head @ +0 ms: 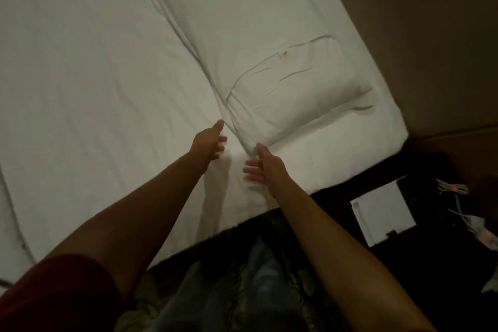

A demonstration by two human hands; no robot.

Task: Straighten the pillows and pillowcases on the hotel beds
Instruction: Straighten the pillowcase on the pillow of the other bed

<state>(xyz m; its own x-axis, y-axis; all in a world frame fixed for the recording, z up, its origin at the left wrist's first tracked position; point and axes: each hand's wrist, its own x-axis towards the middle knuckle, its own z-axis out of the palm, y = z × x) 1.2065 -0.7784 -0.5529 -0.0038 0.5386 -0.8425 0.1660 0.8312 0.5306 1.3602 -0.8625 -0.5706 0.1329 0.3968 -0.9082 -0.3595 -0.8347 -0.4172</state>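
A long white pillow (250, 35) in a white pillowcase lies across the head of the bed (80, 75), its near end showing the folded flap of the case. My left hand (208, 143) hovers just left of the pillow's near corner, fingers spread, holding nothing. My right hand (265, 164) sits right below that corner, thumb touching the pillowcase edge, fingers apart over the sheet. The room is dim and both hands are slightly blurred.
The brown headboard (431, 48) rises to the right of the bed. A dark bedside table (431, 210) at the lower right carries a white card (382, 215) and cables (463, 213). Patterned carpet (242, 250) and my legs show below the mattress edge.
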